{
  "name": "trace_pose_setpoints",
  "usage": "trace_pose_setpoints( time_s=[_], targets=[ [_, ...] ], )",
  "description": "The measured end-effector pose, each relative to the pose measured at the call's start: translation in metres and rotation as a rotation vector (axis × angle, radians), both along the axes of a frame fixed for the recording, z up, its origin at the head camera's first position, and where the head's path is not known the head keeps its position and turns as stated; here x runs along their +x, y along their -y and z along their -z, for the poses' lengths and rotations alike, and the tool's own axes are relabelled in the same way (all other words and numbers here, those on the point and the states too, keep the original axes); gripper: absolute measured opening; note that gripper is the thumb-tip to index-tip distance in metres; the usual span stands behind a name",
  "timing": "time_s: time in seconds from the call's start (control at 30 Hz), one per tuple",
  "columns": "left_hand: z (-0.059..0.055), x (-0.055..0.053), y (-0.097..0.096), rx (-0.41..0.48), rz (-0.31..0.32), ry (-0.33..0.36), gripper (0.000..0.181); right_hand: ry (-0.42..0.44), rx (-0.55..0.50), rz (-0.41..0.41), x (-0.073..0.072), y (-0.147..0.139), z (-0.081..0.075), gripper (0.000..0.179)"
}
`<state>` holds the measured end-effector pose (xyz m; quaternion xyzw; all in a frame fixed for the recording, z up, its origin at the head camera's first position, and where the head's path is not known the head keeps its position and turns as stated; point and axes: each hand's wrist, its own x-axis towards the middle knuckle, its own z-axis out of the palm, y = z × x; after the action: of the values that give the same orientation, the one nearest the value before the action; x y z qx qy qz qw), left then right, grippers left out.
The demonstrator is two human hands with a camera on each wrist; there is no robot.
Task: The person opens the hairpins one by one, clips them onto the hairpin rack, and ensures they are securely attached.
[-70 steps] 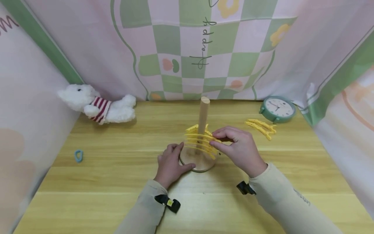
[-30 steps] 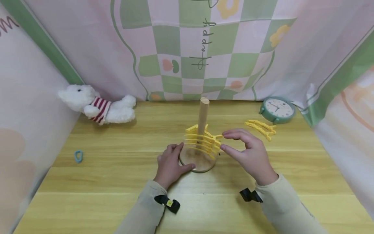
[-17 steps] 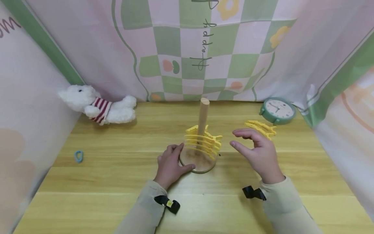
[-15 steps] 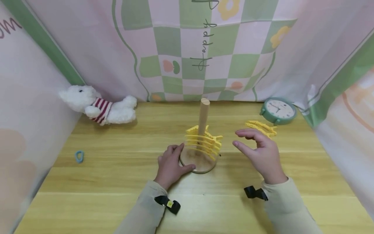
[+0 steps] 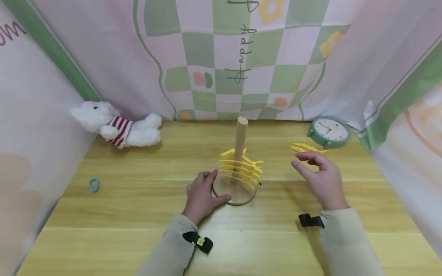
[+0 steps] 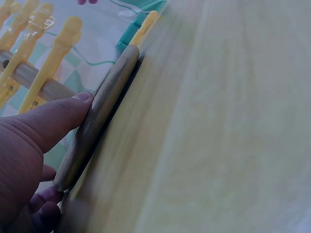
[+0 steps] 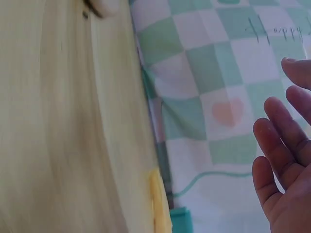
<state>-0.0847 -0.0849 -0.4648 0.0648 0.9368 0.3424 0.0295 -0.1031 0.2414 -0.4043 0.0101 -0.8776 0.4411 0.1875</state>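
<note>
A wooden stand has a round base (image 5: 238, 195) and an upright post (image 5: 241, 136). Several long, curved yellow plastic clips (image 5: 248, 172) sit one above another around the lower post. My left hand (image 5: 202, 197) grips the near left of the base, its thumb (image 6: 73, 109) on top by the rim, as the left wrist view shows. To the right, my right hand (image 5: 322, 178) hovers with nothing in it, thumb and fingers apart. Just beyond its fingertips lie loose yellow clips (image 5: 304, 147), partly hidden by that hand.
Behind the loose clips lies a green round clock (image 5: 329, 131). A white plush toy (image 5: 143, 132) in a striped shirt lies at the back left. A small blue ring-shaped piece (image 5: 90, 185) is on the table (image 5: 138, 226) at left. A printed curtain (image 5: 197, 46) closes off the back.
My right hand has let go of a yellow clip at the post and moved right towards the loose clips. My left hand has stayed on the base.
</note>
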Motion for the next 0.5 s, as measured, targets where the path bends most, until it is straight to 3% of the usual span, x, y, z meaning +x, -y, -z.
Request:
trace_pose_setpoints(
  time_s=[0.2,0.5],
  targets=[
    [0.002,-0.001,0.001,0.008,-0.002,-0.001,0.096,0.033,-0.023,0.033,-0.009,-0.017,0.013,0.033],
    [0.002,-0.001,0.001,0.005,0.007,-0.004,0.095,0.186,-0.038,0.131,-0.016,-0.050,0.037,0.052]
  ],
)
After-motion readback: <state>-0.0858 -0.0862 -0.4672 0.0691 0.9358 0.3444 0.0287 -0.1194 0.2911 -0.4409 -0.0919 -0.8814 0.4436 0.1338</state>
